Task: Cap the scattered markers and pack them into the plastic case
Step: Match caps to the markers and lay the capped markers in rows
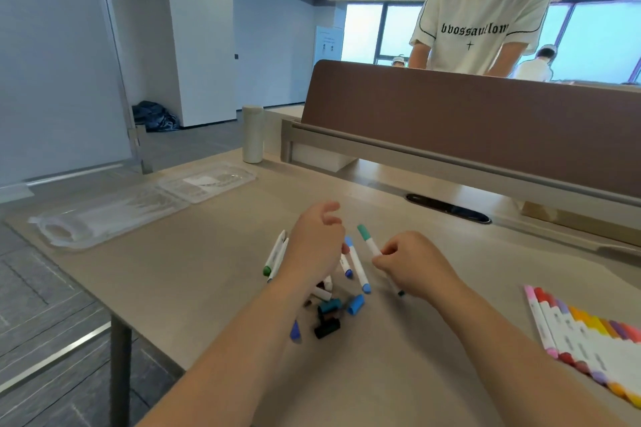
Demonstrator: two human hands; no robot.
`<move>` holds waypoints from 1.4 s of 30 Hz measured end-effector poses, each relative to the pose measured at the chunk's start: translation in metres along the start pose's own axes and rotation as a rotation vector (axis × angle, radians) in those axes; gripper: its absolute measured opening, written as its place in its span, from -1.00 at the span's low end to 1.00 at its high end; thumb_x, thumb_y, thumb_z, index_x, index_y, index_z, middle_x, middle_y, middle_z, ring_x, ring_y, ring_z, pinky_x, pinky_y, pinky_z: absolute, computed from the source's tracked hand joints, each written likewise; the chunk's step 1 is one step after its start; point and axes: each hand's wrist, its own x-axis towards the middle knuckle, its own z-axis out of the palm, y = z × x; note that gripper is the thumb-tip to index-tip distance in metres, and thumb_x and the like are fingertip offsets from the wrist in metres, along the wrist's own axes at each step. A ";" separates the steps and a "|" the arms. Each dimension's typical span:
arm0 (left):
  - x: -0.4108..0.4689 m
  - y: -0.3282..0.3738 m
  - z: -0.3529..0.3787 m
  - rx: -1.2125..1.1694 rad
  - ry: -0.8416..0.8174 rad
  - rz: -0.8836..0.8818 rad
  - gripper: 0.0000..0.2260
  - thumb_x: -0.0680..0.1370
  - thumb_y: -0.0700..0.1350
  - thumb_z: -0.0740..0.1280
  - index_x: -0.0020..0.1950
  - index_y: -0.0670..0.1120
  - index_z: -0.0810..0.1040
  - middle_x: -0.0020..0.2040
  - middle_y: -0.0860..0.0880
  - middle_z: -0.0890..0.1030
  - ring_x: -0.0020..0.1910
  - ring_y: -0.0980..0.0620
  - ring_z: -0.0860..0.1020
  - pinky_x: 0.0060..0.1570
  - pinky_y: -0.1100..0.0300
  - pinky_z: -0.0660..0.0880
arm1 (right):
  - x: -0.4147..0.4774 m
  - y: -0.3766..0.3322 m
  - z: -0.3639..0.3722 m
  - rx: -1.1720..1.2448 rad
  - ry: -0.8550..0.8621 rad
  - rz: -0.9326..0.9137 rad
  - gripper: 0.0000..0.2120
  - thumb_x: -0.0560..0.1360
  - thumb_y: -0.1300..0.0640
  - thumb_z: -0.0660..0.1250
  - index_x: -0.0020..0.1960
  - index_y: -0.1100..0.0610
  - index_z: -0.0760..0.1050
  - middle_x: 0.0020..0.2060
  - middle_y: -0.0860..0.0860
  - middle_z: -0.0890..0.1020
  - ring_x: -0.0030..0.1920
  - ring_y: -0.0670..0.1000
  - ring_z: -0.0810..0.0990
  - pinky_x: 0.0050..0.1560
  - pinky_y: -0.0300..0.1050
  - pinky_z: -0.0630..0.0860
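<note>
Right hand (412, 263) pinches a teal-capped marker (368, 240); left hand (314, 243), fingers loosely curled and empty, hovers over loose markers (358, 265) and caps (356, 304). Clear case (104, 215) lies at ten o'clock.

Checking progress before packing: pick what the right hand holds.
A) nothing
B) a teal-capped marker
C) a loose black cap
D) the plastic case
B: the right hand pinches the white barrel of a teal-capped marker, its cap pointing away from the person.
</note>
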 end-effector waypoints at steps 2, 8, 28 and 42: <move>0.002 0.001 -0.003 0.027 0.011 0.008 -0.70 0.59 -0.26 0.15 0.24 -0.02 0.52 0.07 0.02 0.58 -0.29 0.12 0.61 -0.41 0.33 0.40 | 0.011 -0.001 0.008 -0.066 -0.009 0.038 -0.79 0.51 0.11 0.36 -0.27 0.16 0.57 -0.39 0.09 0.56 -0.41 0.03 0.50 -0.36 -0.08 0.46; 0.007 -0.006 -0.018 0.058 0.017 0.011 -0.79 0.58 -0.24 0.18 0.04 -0.03 0.58 -0.07 -0.06 0.61 -0.35 0.12 0.54 -0.51 0.40 0.35 | 0.029 -0.009 0.021 -0.195 -0.007 0.109 -0.69 0.55 0.12 0.32 -0.35 0.13 0.40 -0.43 0.02 0.41 -0.43 0.02 0.38 -0.40 -0.14 0.31; -0.007 -0.021 -0.075 0.421 -0.054 0.062 -0.88 0.53 -0.14 0.29 -0.12 -0.07 0.63 -0.21 -0.08 0.66 -0.39 0.07 0.50 -0.37 0.22 0.42 | 0.025 -0.082 0.042 -0.507 -0.174 -0.053 -0.75 0.40 0.39 0.39 -0.36 0.18 0.41 -0.39 0.06 0.45 -0.42 0.00 0.40 -0.43 -0.15 0.33; -0.071 -0.029 -0.073 0.977 -0.297 0.060 -0.72 0.46 0.03 0.45 0.04 -0.10 0.54 0.03 -0.09 0.60 0.00 -0.09 0.56 -0.13 0.11 0.44 | -0.044 -0.063 0.015 -0.125 -0.130 -0.131 -0.64 0.42 0.23 0.33 -0.43 0.14 0.20 -0.50 0.03 0.22 -0.50 0.02 0.19 -0.47 -0.17 0.13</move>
